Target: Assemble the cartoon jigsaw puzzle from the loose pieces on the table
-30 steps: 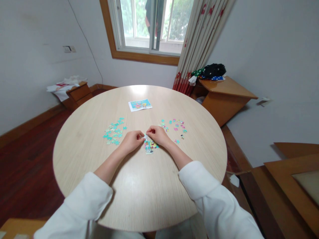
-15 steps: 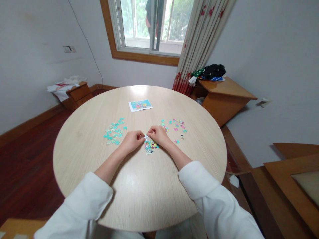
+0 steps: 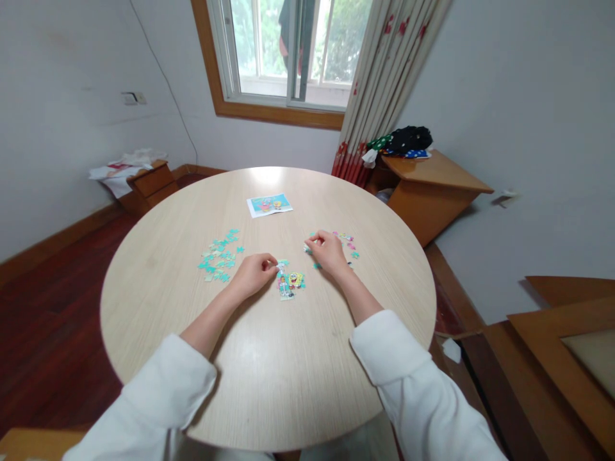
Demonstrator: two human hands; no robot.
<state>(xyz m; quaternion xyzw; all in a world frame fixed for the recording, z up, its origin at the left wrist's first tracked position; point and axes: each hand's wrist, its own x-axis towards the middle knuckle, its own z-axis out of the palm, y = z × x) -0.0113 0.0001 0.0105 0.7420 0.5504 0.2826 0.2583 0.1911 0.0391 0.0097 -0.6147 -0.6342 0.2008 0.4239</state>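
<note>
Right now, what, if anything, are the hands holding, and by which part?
Cannot tell: the left hand is at the upper left edge of the flat, multicoloured, joined puzzle; the right hand is among loose pink and turquoise puzzle pieces.

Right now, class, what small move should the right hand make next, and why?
Probably pinch one of the loose pieces on the right: the right hand is over that group, while the left hand has its fingertips at the partly assembled puzzle, whose outline looks incomplete.
</note>
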